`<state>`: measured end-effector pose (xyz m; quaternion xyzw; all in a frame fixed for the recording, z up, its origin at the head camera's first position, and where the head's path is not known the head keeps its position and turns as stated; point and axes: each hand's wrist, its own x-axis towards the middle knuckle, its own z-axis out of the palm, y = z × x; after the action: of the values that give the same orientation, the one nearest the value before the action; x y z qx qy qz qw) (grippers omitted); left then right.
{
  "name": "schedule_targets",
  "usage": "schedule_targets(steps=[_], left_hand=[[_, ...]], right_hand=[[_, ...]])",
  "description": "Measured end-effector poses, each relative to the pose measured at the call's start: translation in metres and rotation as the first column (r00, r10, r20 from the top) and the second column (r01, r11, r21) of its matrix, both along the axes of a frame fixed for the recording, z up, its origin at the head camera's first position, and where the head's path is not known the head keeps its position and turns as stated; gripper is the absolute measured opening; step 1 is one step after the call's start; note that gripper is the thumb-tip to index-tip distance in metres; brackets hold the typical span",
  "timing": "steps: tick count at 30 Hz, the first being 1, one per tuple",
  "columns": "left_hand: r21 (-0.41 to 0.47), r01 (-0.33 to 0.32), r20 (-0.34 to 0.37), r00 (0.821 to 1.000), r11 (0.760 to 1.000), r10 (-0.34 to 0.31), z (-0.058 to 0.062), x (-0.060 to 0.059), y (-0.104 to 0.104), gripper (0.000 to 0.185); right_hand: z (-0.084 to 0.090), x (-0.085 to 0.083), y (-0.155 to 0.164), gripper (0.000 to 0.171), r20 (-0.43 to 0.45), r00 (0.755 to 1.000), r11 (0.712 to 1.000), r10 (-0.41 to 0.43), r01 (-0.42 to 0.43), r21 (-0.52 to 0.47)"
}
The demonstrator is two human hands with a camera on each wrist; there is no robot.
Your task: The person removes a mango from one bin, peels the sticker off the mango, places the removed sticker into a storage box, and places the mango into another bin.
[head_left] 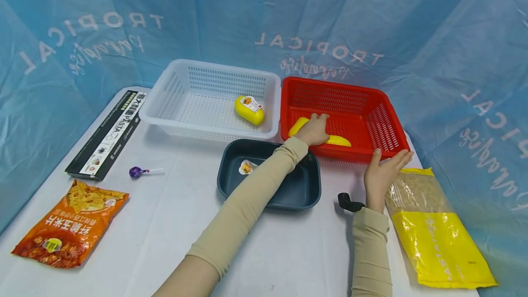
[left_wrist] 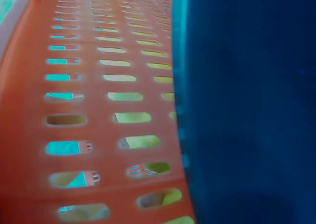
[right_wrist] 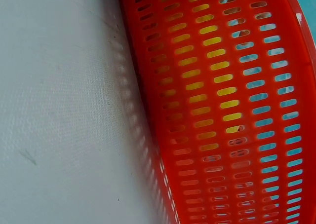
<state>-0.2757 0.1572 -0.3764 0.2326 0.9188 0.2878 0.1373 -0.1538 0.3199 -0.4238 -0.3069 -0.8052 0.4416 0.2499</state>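
Presently, item by item, as we find it on the bench point(head_left: 288, 251).

Item 1: red basket point(head_left: 373, 118), at two o'clock from the bench's middle, touching the white basket point(head_left: 185, 86) on its left side. Our right hand point(head_left: 381, 173) rests against its near rim at the five o'clock corner, fingers fairly straight along the edge, steadying rather than clamping.

Item 2: yellow packet point(head_left: 340, 141), lying flat on the red basket's floor near the front wall. Our left hand point(head_left: 314, 129) lies on top of it, fingers bent over its middle; we cannot tell whether the grip is clamped on it or merely pressing.

Item 3: second yellow packet point(head_left: 249, 110), with a label, inside the white basket at its four o'clock corner.

Item 4: dark blue tray point(head_left: 301, 187), just in front of both baskets, holding one small round sticker-like piece point(head_left: 245, 167).

Item 5: loose goods: pasta bag point(head_left: 437, 233) at four o'clock, orange snack bag point(head_left: 70, 223) at eight o'clock, black pasta box point(head_left: 109, 134) and purple lollipop point(head_left: 135, 172) at nine to ten o'clock.

Step in hand, as we judge it: the left hand is at the packet in the red basket, either setting it down or taking it up. The next move calls for a firm hold on the rim while the left hand clears the high wall.
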Motion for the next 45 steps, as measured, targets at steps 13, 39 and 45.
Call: schedule_targets(steps=[13,39,45], left_hand=[[0.022,0.046,-0.054,0.998,0.999,-0.045,0.008,0.006,-0.01,0.055],[0.101,0.005,-0.068,0.998,0.995,0.002,0.026,0.02,-0.05,0.054],[0.127,-0.024,-0.07,0.997,0.992,0.034,0.028,0.025,-0.07,0.054]], right_hand=[[-0.003,0.001,-0.001,0.077,-0.015,1.0,1.0,0.009,-0.009,0.006],[0.013,0.004,-0.001,0.078,0.067,0.996,0.997,0.064,-0.067,0.05],[0.025,0.005,-0.011,0.078,0.065,0.994,0.992,0.093,-0.098,0.08]])
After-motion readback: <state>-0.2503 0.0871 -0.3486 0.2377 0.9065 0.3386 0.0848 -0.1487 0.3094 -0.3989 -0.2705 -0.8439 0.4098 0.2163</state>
